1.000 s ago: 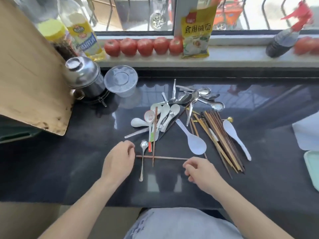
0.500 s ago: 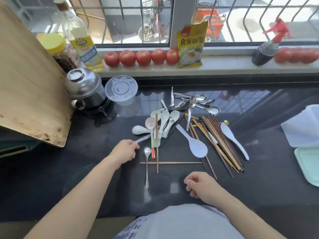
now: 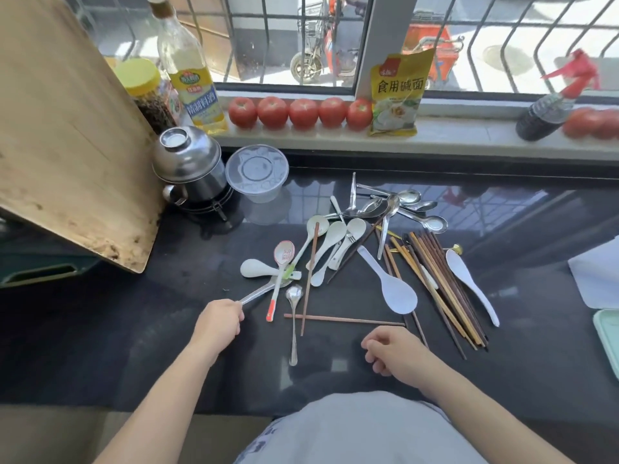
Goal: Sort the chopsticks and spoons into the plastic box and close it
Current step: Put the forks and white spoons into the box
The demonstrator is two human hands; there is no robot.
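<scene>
A heap of utensils lies mid-counter: white plastic spoons (image 3: 330, 244), metal spoons (image 3: 407, 204), a white rice paddle (image 3: 397, 294) and a bundle of brown chopsticks (image 3: 442, 286). Two single chopsticks (image 3: 341, 319) cross near a small metal spoon (image 3: 293, 316). My left hand (image 3: 219, 324) grips the handle end of a long metal spoon (image 3: 263, 290) that runs under the heap. My right hand (image 3: 392, 351) rests loosely curled on the counter just below the crossed chopstick, holding nothing. The translucent plastic box (image 3: 594, 279) and its green lid (image 3: 608, 343) sit at the right edge.
A wooden cutting board (image 3: 67, 145) leans at the left, with a steel pot (image 3: 189, 165) and a round clear tub (image 3: 257, 172) beside it. Tomatoes (image 3: 303, 112), an oil bottle (image 3: 191, 78), a yellow packet (image 3: 397, 95) and a spray bottle (image 3: 549, 112) line the windowsill.
My left hand left the crossed chopstick and moved up-left to the long metal spoon's handle. My right hand drew back from the chopstick's other end toward my body.
</scene>
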